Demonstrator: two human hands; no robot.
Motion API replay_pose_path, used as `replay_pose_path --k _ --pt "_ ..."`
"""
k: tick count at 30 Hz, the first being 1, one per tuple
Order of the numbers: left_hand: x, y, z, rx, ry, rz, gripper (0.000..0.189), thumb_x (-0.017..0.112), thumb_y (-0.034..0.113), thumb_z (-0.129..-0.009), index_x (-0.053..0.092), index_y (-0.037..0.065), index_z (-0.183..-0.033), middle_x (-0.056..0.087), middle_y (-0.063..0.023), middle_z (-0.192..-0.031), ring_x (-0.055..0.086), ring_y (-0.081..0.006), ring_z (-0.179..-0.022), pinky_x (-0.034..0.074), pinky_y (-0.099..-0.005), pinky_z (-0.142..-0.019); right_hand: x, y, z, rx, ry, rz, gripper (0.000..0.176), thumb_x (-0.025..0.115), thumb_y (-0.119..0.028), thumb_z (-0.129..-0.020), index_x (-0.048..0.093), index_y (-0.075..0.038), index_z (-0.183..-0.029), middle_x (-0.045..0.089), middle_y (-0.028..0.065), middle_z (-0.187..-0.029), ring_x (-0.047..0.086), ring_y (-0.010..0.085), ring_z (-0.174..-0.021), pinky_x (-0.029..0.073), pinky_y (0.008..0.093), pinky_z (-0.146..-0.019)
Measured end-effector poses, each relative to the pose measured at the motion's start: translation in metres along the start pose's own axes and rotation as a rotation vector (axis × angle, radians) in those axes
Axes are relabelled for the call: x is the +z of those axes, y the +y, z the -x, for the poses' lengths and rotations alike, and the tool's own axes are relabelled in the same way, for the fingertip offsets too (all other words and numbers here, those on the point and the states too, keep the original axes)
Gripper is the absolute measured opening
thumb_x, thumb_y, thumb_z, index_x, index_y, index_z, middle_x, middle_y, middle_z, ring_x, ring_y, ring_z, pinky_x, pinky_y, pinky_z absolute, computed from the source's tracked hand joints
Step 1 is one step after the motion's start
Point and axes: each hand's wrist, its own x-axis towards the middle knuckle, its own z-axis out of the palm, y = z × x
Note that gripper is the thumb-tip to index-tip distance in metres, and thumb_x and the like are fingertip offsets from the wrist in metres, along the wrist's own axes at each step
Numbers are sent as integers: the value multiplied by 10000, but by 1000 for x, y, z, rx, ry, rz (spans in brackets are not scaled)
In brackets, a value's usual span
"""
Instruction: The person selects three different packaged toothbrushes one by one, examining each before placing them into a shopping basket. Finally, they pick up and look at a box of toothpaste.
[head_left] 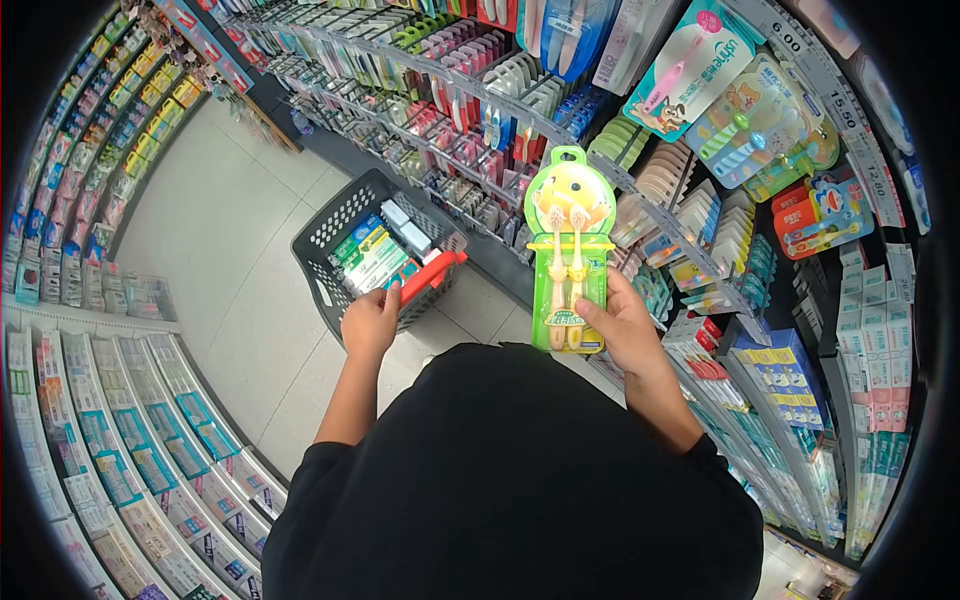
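We're looking down a shop aisle, and the right hand (625, 325) has a bright green blister pack of two pale children's toothbrushes with a yellow cartoon face on top (570, 230). It's pinched at the bottom edge, thumb on the front, and held upright in the air just in front of the toothbrush shelves (480, 110). The left hand (370, 320) is closed round the red handle (432, 275) of a dark grey mesh plastic shopping basket (335, 235), which hangs above the pale tiled floor (215, 250).

By our reading, the pack is off its peg and being looked over, in neither the basket nor the rack.

A trip to the basket would call for swinging the pack left and down, clear of that red handle and onto the flat green and white boxes (378, 255) already inside. A trip back would call for lining its top hole up with a peg.

Now the gaps. The right fingers behind the pack are hidden, and the left fingers are tucked under the handle. The person's black top (510, 480) covers the floor below. The pack's print is too small for us to read, and the lens bends and darkens the edges.
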Motion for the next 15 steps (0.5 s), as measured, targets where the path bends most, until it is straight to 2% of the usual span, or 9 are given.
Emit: replay_pose_path --k 4,7,11,12,15 --pt "3 -2 -2 15 28 -4 511 433 496 -873 676 61 -763 636 -174 -691 625 -352 -700 476 -427 -639 0 -6 2 -29 -9 -66 394 551 -36 -875 420 12 -1243 547 71 -1156 532 129 -1042 413 294 -916" --pt "-2 3 0 13 -1 27 505 437 495 -871 683 67 -763 637 -168 -679 628 -348 -690 478 -425 -638 -4 -4 5 -24 7 -240 392 539 -21 -869 424 7 -1242 547 83 -1170 534 141 -1058 420 304 -916" --pt "2 2 0 40 64 -22 496 444 479 -873 683 57 -770 635 -176 -692 626 -351 -693 474 -426 -635 -13 -6 9 -47 -35 -477 377 498 -80 -880 426 16 -1237 543 109 -1180 544 184 -1073 428 342 -926" --pt "2 2 -1 41 49 -11 496 442 475 -876 681 53 -775 634 -180 -696 625 -352 -697 472 -426 -637 -13 -8 10 -75 -25 -487 435 503 -228 -895 419 23 -1240 545 111 -1159 557 203 -1037 435 354 -911" --pt "5 0 -1 56 41 2 483 437 462 -885 680 54 -799 633 -189 -701 623 -354 -702 467 -432 -644 -15 -7 11 -135 13 -595 633 503 -479 -860 399 25 -1228 561 134 -1045 568 217 -952 487 350 -783"
